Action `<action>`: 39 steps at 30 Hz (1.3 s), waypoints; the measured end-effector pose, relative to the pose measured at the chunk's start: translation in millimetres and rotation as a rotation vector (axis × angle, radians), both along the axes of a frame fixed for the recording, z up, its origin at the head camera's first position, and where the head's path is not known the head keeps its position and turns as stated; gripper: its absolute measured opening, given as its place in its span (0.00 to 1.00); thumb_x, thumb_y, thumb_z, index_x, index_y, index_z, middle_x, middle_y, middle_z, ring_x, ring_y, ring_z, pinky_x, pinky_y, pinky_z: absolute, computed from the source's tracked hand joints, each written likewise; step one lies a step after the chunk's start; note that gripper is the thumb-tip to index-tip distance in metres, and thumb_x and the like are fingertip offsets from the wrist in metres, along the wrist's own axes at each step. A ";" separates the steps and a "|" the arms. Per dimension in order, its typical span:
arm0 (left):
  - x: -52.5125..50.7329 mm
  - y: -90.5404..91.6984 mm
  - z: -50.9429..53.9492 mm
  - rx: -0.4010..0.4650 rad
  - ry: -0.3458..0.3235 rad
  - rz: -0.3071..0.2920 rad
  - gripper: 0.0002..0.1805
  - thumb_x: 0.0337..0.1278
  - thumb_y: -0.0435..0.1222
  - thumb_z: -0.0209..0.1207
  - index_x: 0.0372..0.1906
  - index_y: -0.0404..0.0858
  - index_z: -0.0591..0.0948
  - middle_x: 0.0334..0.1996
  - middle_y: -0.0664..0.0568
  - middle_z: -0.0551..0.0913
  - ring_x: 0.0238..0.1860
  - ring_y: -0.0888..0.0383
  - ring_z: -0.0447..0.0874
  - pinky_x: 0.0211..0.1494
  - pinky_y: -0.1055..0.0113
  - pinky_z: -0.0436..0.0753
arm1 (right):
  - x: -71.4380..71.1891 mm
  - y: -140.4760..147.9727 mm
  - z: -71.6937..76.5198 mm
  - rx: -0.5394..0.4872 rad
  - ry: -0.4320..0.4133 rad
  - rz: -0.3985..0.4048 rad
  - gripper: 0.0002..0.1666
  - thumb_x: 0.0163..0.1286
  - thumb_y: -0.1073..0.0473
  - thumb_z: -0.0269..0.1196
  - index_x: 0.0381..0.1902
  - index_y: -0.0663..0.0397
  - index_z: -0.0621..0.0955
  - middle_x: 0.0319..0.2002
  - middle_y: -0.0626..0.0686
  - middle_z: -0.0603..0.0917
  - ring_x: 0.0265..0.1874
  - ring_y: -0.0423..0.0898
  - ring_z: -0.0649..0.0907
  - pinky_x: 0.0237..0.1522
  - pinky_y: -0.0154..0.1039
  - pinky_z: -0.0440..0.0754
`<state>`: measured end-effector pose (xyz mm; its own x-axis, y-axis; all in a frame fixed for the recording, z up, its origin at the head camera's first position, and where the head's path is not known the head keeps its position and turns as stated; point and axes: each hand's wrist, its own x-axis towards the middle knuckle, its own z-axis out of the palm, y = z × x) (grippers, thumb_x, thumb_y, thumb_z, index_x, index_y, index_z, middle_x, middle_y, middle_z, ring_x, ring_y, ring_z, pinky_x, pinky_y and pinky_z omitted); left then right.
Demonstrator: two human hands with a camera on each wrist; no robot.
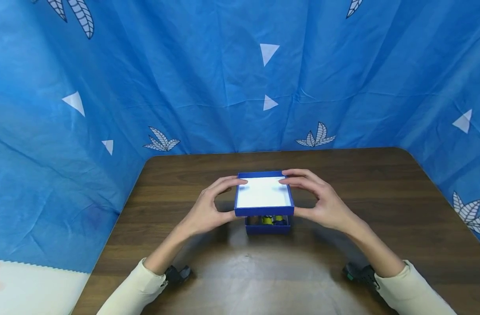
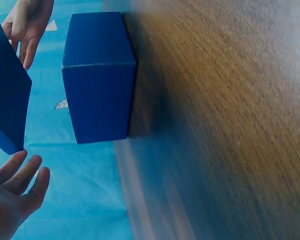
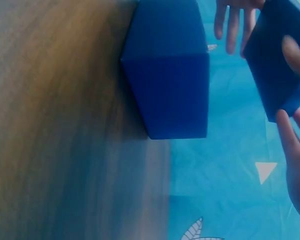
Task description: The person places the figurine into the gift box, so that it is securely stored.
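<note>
Between both hands, a blue box lid (image 1: 264, 211) with a bright white panel (image 1: 263, 192) facing up is held above a blue box (image 1: 268, 229). My left hand (image 1: 206, 212) grips the lid's left side, with the fingers at the far edge and the thumb near the front corner. On the opposite side my right hand (image 1: 328, 203) grips it the same way. Small yellow wrappers or pieces (image 1: 268, 220) and dark ones show inside the box; the lid hides the rest. In the left wrist view the box (image 2: 97, 100) stands on the table, apart from the raised lid (image 2: 10, 92).
The brown wooden table (image 1: 176, 175) has rounded far corners. A blue curtain (image 1: 224, 78) with white triangles and leaves hangs behind it and along both sides. Dark straps with small devices (image 1: 178, 274) sit at both wrists, below cream sleeves (image 1: 135, 288).
</note>
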<state>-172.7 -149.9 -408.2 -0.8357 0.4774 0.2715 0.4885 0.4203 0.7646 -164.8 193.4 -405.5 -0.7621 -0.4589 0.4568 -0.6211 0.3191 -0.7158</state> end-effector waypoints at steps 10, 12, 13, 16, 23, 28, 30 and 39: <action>0.8 4.2 -2.3 0.037 0.085 -0.011 0.32 0.69 0.40 0.72 0.75 0.58 0.77 0.74 0.61 0.79 0.74 0.57 0.80 0.73 0.47 0.84 | 2.8 0.8 -3.4 -0.062 0.114 -0.085 0.34 0.58 0.76 0.78 0.62 0.49 0.88 0.67 0.54 0.84 0.69 0.39 0.80 0.69 0.24 0.77; -0.1 5.2 -2.9 0.058 0.107 -0.014 0.31 0.70 0.39 0.71 0.75 0.56 0.78 0.74 0.59 0.80 0.71 0.57 0.82 0.70 0.49 0.86 | 3.4 1.0 -3.9 -0.064 0.128 -0.101 0.34 0.58 0.76 0.79 0.61 0.49 0.89 0.66 0.54 0.85 0.69 0.39 0.80 0.70 0.25 0.76; -0.8 5.9 -3.2 0.071 0.117 -0.014 0.31 0.71 0.38 0.70 0.75 0.55 0.78 0.74 0.59 0.80 0.70 0.57 0.83 0.70 0.50 0.86 | 3.8 1.1 -4.1 -0.065 0.133 -0.109 0.34 0.57 0.76 0.79 0.61 0.49 0.89 0.65 0.54 0.86 0.68 0.39 0.81 0.70 0.25 0.76; -3.6 8.3 -4.3 0.134 0.140 -0.020 0.29 0.72 0.33 0.68 0.73 0.52 0.80 0.73 0.55 0.79 0.68 0.55 0.85 0.68 0.49 0.87 | 4.1 1.0 -4.8 -0.075 0.151 -0.123 0.35 0.56 0.76 0.79 0.61 0.49 0.89 0.64 0.54 0.87 0.67 0.38 0.82 0.69 0.24 0.77; -4.2 11.1 -5.4 0.204 0.177 0.008 0.25 0.70 0.29 0.69 0.69 0.48 0.84 0.72 0.51 0.80 0.67 0.55 0.85 0.66 0.47 0.87 | 5.4 -1.2 -5.8 -0.108 0.200 -0.119 0.34 0.54 0.79 0.78 0.59 0.53 0.90 0.61 0.57 0.88 0.64 0.38 0.85 0.67 0.26 0.80; -2.6 11.1 -5.5 0.189 0.238 0.030 0.24 0.68 0.29 0.70 0.66 0.47 0.85 0.67 0.51 0.85 0.70 0.55 0.82 0.74 0.61 0.82 | 5.8 -2.5 -6.6 -0.125 0.214 -0.122 0.35 0.54 0.81 0.78 0.59 0.54 0.89 0.56 0.56 0.91 0.59 0.35 0.87 0.64 0.25 0.83; -2.8 11.3 -6.2 0.201 0.252 0.027 0.24 0.68 0.30 0.71 0.66 0.47 0.85 0.65 0.52 0.87 0.69 0.56 0.83 0.75 0.65 0.79 | 5.3 -3.1 -7.6 -0.134 0.224 -0.124 0.35 0.53 0.80 0.78 0.59 0.54 0.90 0.55 0.55 0.92 0.57 0.35 0.88 0.63 0.25 0.83; -1.4 15.0 -9.7 0.268 0.233 0.036 0.24 0.63 0.30 0.74 0.64 0.43 0.86 0.55 0.51 0.91 0.61 0.57 0.89 0.71 0.62 0.83 | 3.7 -6.5 -11.0 -0.245 0.228 -0.118 0.30 0.52 0.80 0.78 0.53 0.55 0.91 0.48 0.49 0.92 0.50 0.36 0.89 0.59 0.28 0.85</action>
<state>-174.2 -134.9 -417.8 -0.7516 0.3346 0.5684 0.6513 0.2399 0.7199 -161.0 186.9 -416.5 -0.6690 -0.2296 0.7070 -0.7430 0.2339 -0.6271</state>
